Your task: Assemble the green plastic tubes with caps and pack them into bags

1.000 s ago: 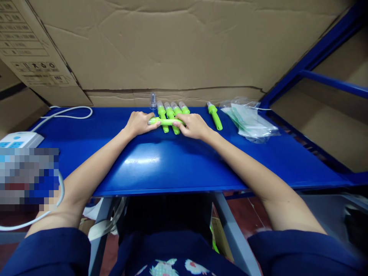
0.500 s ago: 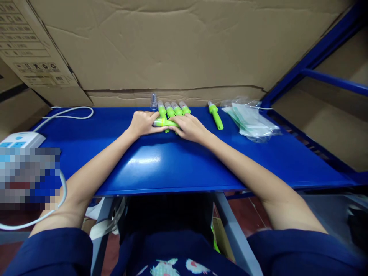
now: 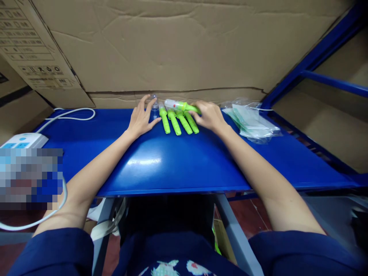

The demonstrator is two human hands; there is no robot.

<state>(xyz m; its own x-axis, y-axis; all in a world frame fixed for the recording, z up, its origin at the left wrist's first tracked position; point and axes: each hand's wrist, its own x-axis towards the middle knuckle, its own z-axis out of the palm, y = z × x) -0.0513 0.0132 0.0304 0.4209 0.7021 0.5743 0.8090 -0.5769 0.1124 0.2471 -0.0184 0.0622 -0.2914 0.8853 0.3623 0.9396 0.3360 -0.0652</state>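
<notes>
My right hand (image 3: pixel 209 116) is closed around the green handle of a light stick (image 3: pixel 176 105) with a clear cap. The stick lies almost level, its clear end pointing left above the row. Below it, several similar green sticks (image 3: pixel 174 123) lie side by side on the blue table, their upper ends partly covered by the held one. My left hand (image 3: pixel 141 118) is open, thumb and fingers spread, left of the row. Its fingertips are at a loose clear cap (image 3: pixel 155 104) standing upright; whether they touch it I cannot tell.
A clear plastic bag (image 3: pixel 250 120) with pale green and white contents lies at the right of the blue table (image 3: pixel 178 165). A white power strip (image 3: pixel 27 141) and cable are at the left. Cardboard (image 3: pixel 184 50) walls the back; a blue metal frame (image 3: pixel 313 57) stands right.
Both hands were together on one stick low over the row. My left hand has let go and opened towards the cap; my right hand has moved right and up. The separate stick at right no longer shows.
</notes>
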